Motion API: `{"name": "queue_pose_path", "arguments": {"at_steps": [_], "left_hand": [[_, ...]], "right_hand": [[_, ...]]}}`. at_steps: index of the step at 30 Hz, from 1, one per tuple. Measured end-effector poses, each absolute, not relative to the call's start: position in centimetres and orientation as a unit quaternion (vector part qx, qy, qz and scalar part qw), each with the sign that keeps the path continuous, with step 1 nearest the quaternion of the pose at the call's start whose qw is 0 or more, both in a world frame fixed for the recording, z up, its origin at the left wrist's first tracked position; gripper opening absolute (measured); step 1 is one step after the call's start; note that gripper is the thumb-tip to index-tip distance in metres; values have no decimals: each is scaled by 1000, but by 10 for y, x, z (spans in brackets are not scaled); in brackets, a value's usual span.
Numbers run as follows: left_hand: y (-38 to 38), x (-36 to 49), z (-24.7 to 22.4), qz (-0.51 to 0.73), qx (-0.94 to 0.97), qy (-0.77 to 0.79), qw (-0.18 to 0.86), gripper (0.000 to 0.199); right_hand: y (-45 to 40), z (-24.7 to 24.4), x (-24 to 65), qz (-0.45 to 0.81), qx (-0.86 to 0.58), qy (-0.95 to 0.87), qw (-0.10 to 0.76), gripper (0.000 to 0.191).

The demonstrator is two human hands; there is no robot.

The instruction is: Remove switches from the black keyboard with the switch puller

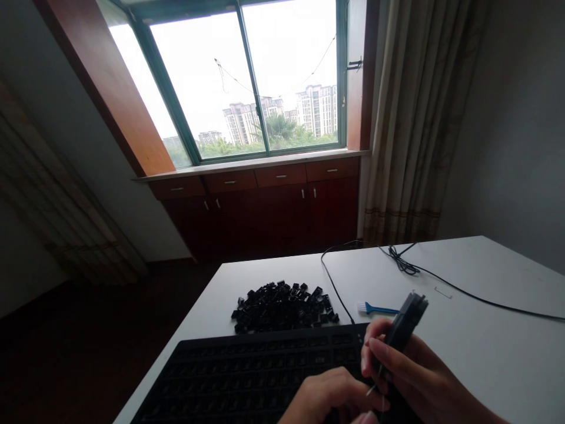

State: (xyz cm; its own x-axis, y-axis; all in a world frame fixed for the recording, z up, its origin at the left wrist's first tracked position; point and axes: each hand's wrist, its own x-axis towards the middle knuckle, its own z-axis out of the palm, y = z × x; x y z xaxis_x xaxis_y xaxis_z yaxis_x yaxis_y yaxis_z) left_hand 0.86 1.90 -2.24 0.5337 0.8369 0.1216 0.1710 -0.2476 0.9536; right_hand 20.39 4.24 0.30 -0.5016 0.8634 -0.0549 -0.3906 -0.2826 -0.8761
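Note:
My right hand (419, 371) is wrapped round a long black keycap (406, 321), which tilts up over the right end of a black keyboard (247, 377). Between the two hands shows a thin metal wire (375, 386); its lower part is blurred. My left hand (331, 397) has its fingers curled at this wire, low in the view. The keyboard lies with its keys off, showing rows of bare dark sockets. Behind it on the white table (494, 282) is a heap of loose black keycaps (282, 306).
A blue brush (382, 309) with white bristles lies behind my right hand. Farther right are a small bent wire (444, 292) and a bundled black cable (404, 262). Another cable runs from the keyboard over the table's back edge. Beyond stand wooden cabinets (265, 212) under a window.

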Motion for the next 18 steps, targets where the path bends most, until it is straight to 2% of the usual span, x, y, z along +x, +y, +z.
{"name": "queue_pose_path", "arguments": {"at_steps": [6, 18], "left_hand": [[23, 6, -28, 324, 711, 301, 547, 43], [20, 6, -17, 305, 709, 323, 547, 37]], "right_hand": [[42, -2, 205, 740, -281, -458, 405, 18], [41, -4, 206, 729, -285, -480, 397, 19]]}}
